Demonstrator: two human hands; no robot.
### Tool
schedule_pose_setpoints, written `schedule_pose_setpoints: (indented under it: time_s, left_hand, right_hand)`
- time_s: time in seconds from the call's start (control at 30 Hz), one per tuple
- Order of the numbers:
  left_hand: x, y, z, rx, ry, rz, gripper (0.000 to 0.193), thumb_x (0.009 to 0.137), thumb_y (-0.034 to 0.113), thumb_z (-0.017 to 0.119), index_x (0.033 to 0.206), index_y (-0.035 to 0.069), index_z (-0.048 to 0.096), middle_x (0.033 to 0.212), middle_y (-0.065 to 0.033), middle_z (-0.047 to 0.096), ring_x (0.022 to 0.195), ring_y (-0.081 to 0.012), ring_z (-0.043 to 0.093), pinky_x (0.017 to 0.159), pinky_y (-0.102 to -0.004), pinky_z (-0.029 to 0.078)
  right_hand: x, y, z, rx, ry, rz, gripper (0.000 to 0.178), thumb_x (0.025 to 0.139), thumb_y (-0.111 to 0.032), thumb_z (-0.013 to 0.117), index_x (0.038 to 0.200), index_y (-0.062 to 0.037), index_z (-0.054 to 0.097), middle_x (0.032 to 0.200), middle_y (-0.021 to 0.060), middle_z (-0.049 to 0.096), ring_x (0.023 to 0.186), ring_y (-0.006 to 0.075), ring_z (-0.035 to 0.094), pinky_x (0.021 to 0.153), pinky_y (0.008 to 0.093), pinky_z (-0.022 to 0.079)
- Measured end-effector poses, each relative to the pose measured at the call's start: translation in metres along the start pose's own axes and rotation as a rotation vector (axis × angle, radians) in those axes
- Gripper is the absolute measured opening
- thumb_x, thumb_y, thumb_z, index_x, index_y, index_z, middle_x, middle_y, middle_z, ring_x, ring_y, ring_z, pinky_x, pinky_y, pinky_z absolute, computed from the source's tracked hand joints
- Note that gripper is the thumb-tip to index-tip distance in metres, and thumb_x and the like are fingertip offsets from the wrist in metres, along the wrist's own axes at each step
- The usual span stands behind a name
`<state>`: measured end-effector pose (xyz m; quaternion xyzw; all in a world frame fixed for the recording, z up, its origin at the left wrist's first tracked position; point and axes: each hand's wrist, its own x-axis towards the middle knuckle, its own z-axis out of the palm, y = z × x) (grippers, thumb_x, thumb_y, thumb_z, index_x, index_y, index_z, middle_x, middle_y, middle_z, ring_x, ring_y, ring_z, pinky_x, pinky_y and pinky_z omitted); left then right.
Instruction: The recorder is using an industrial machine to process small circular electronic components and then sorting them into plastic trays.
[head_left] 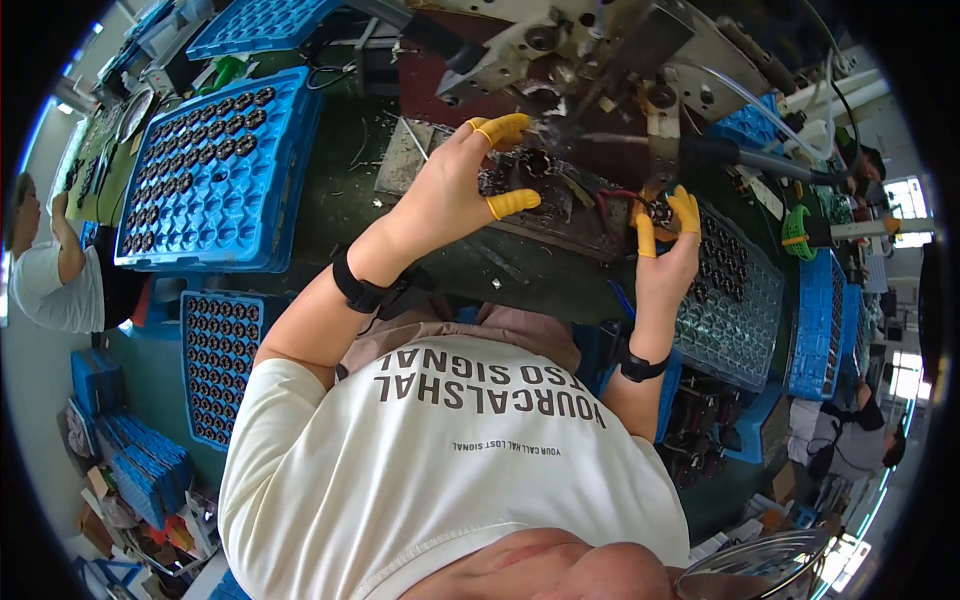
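Observation:
My left hand [447, 187], with yellow finger cots on the thumb and a finger, reaches in under the metal machine [610, 95]. Its digits are spread apart, and nothing shows in its grip. Just beyond the fingertips sits a small dark ring-shaped part [536, 163] on the machine's bed. Farther right, my right hand [667, 262], also in yellow finger cots, pinches a similar small round part [658, 211] between its fingertips. That part looks like a motor stator, with dark and lighter metal areas. Red wire [620, 194] lies close to it.
A blue tray [277, 190] with rows of dark round parts stands at the left; another blue tray [256, 310] sits lower. At the right lies a clear tray [745, 345] with similar parts. People work at the far left [60, 270] and right [845, 440].

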<state>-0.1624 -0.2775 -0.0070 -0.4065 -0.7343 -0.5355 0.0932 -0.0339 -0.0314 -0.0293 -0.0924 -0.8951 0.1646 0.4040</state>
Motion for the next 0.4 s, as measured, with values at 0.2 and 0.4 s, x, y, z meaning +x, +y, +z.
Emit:
schedule_pose_setpoints:
  time_s: [0.2,0.4]
  left_hand:
    - [-0.032,0.003,-0.083,0.274,-0.082,-0.066,0.039,0.076,0.014,0.077,0.112,0.004,0.065,0.097,-0.014,0.061,0.082,-0.033,0.06,0.073,-0.0342,0.051]
    - [-0.032,-0.033,-0.222,0.686,-0.223,-0.464,0.025,0.085,0.011,0.067,0.109,0.005,0.069,0.103,-0.013,0.067,0.09,-0.0245,0.066,0.08,-0.0324,0.052]
  right_hand:
    - [-0.007,0.007,-0.007,-0.107,-0.045,-0.048,0.04,0.082,-0.014,0.073,0.114,-0.0008,0.054,0.127,0.0181,0.056,0.122,0.0391,0.05,0.1,0.0451,0.042]
    - [-0.009,0.007,-0.032,0.125,-0.14,0.225,0.05,0.08,-0.008,0.074,0.126,-0.0021,0.055,0.13,0.0158,0.056,0.112,0.0262,0.058,0.096,0.0349,0.046]
